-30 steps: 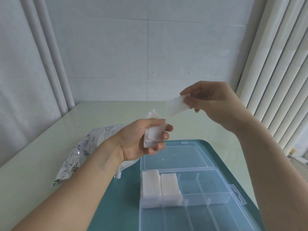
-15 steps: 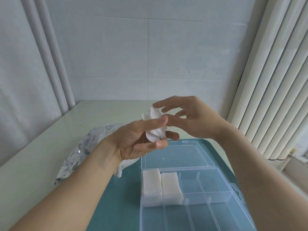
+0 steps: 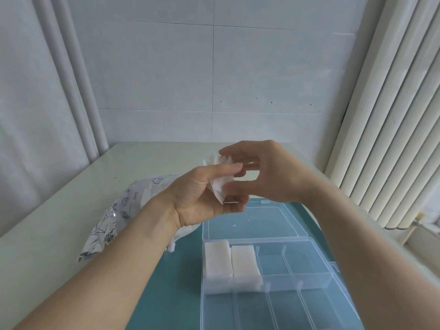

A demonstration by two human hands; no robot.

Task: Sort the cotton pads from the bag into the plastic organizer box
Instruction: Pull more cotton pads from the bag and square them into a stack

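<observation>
Above teal mat (image 3: 176, 294) — left hand (image 3: 202, 196) grips cotton pads (image 3: 220, 184); right hand (image 3: 266, 172) seemingly pinches them.

Clear glossy plastic organizer box (image 3: 309, 279); soft matt cotton pads (image 3: 220, 184).

"Date" on the bag (image 3: 133, 198) (other print there illegible)
</observation>
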